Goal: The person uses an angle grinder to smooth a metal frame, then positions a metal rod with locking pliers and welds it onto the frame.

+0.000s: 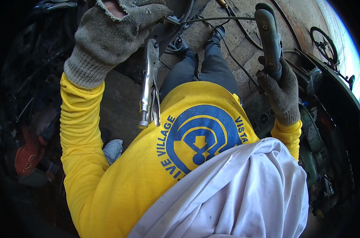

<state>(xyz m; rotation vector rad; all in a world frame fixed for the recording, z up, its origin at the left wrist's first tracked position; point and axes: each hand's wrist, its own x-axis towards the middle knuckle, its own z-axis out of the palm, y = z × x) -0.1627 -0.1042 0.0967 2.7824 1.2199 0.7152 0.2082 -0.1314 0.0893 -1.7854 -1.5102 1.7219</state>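
Observation:
My left hand (108,37), in a worn grey knit glove with a hole that bares skin, is at the upper left. Its fingers close near a small metal end (172,20); what they grip is mostly hidden. Locking pliers (149,83) with a screw at the handle end hang beside it, their jaws near a dark metal part (176,10). My right hand (281,89), also gloved, is wrapped round a dark welding electrode holder (268,39). A thin welding rod (219,18) runs left from the holder, its far end close to my left fingers.
Cables (243,31) cross the stone-like floor (243,51) around my feet. Dark metal parts (315,135) crowd the right side, with a bicycle wheel (324,44) farther off. A red cap-like item (29,156) lies among clutter at left. A pale cloth (243,194) drapes below my chest.

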